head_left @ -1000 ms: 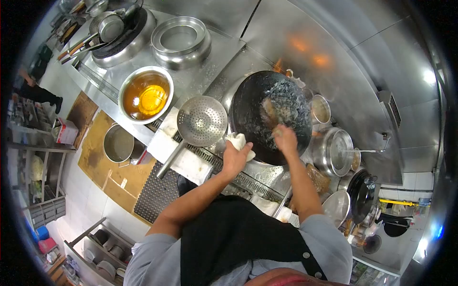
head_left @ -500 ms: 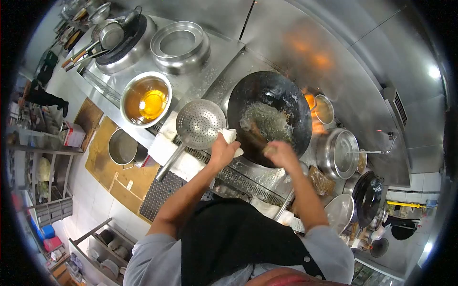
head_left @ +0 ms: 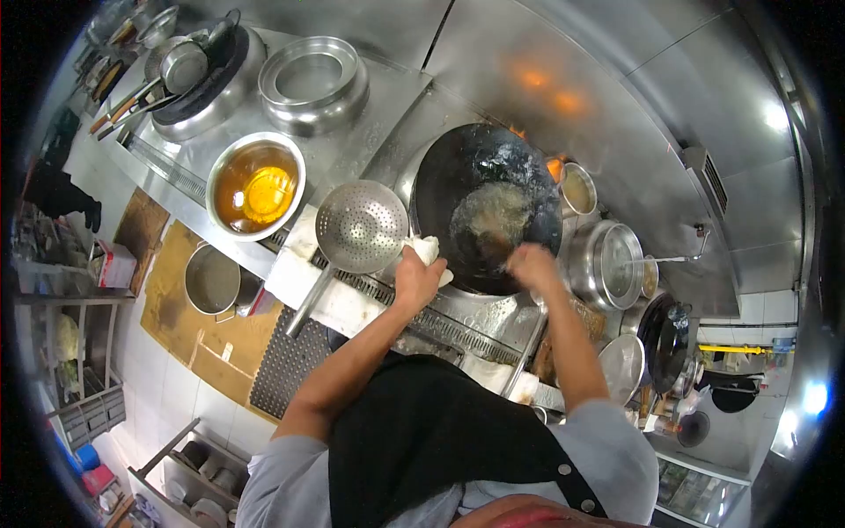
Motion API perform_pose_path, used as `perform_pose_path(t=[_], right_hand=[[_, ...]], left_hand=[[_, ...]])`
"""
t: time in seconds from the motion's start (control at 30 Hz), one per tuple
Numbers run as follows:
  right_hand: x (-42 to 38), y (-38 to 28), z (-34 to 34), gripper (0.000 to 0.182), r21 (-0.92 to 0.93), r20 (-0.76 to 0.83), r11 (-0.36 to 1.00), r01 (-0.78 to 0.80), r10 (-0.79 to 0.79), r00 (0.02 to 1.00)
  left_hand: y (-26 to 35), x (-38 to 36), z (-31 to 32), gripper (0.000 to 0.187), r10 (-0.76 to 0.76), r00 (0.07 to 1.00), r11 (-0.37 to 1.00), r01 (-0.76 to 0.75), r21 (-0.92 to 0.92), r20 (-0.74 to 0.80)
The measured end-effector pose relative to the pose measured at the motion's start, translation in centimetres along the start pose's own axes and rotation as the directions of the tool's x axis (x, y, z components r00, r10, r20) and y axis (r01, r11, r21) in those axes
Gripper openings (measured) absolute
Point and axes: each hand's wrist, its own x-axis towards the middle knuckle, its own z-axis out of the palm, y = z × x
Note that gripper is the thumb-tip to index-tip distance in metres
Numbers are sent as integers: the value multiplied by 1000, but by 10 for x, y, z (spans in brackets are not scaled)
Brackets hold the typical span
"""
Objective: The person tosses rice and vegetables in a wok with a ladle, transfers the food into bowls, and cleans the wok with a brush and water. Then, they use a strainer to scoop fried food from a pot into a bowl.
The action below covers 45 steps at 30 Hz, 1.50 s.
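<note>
A large black wok (head_left: 440,180) sits on the burner, tilted a little, with cloudy water (head_left: 497,209) swirling in it. My left hand (head_left: 419,280) is closed on a folded white cloth (head_left: 424,249) at the wok's near left rim. My right hand (head_left: 533,267) is closed over the near right part of the wok. It grips what looks like a brown wok brush (head_left: 498,250), blurred by motion, whose end is in the water. Just left of my left hand, a perforated metal strainer (head_left: 361,227) lies with its handle pointing toward me.
A steel bowl of orange oil (head_left: 267,195) stands at the left, with a lidless steel pot (head_left: 312,84) behind it. Flames (head_left: 554,169) show past the wok's right rim. Right of the wok are a round steel pot (head_left: 612,264) and a water spout (head_left: 687,259).
My right hand has moved up and slightly right, and the brush has shifted right in the wok. My left hand still holds the cloth at the rim. The whole view has shifted slightly.
</note>
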Motion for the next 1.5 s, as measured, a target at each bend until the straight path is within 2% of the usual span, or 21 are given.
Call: perform_pose_path(t=[0.03,0.1,0.2,0.27,0.37,0.43,0.5,0.57,0.63,0.67,0.73,0.8,0.87,0.93,1.0,1.07,1.2,1.3,1.37,1.43,1.5], right_hand=[[35,7,-3,35,-4,-34,996,-92,92,995],[87,8,11,36,10,-385,999,48,-40,922],[66,-48,38,30,91,-398,995,33,6,917],[31,-37,70,27,19,-321,998,60,-50,946],[-36,-16,34,28,-41,-216,995,96,-102,971],[-23,6,-3,32,-17,-27,999,-35,35,999],[32,-2,-26,32,-131,-121,978,-160,144,982],[87,0,-7,27,-28,-269,999,-20,12,963],[60,-28,21,26,41,-374,999,30,-12,927],[58,-10,52,24,-17,-358,1000,23,-28,933],[-1,-13,53,24,-36,-317,998,55,-63,946],[-54,-4,18,33,-126,-97,992,2,-15,995],[-13,80,21,33,-169,-4,985,25,-26,1000],[31,50,-18,31,-269,-146,953,-137,101,984],[83,33,-17,29,-208,-291,978,6,-68,954],[90,-3,2,37,-137,-436,991,-2,-58,898],[-2,0,16,38,-177,-204,984,-35,-2,979],[-21,64,-15,39,-208,-86,977,53,-72,994],[26,84,-48,42,-273,-121,961,42,-78,990],[77,53,-67,44,-443,-253,897,4,-129,959],[85,30,-65,44,-354,-287,933,65,-174,942]], left_hand=[[-4,-1,1,56,6,1000,1000,-6,-10,6],[-6,3,3,56,32,999,999,-32,-34,6],[6,-1,-2,57,1,999,995,2,-99,34],[-2,1,3,58,0,999,993,5,-116,47],[2,1,-1,59,-11,998,998,15,-66,56],[4,7,-3,59,-18,999,1000,18,-5,46],[-5,6,0,59,59,997,997,-57,-44,51],[-11,8,4,59,48,998,997,-46,-56,34],[-13,8,8,59,13,999,991,-7,-133,49],[-5,6,6,52,-24,999,993,28,-112,39],[-3,7,5,53,14,999,993,-10,-114,35],[-1,5,2,56,26,999,994,-23,-106,22],[1,7,0,56,-3,999,996,6,-88,38],[2,6,-2,57,-6,999,998,9,-63,41],[-10,9,4,58,-11,998,994,16,-106,55],[-14,13,5,59,-8,997,988,19,-154,75],[-9,14,4,62,-11,997,995,19,-101,79],[-5,14,1,62,-22,996,997,28,-67,90],[-4,14,-3,62,-37,995,999,39,-23,95],[-5,14,0,59,-8,999,1000,10,-24,47],[-4,13,0,60,-17,998,999,20,-48,53]])
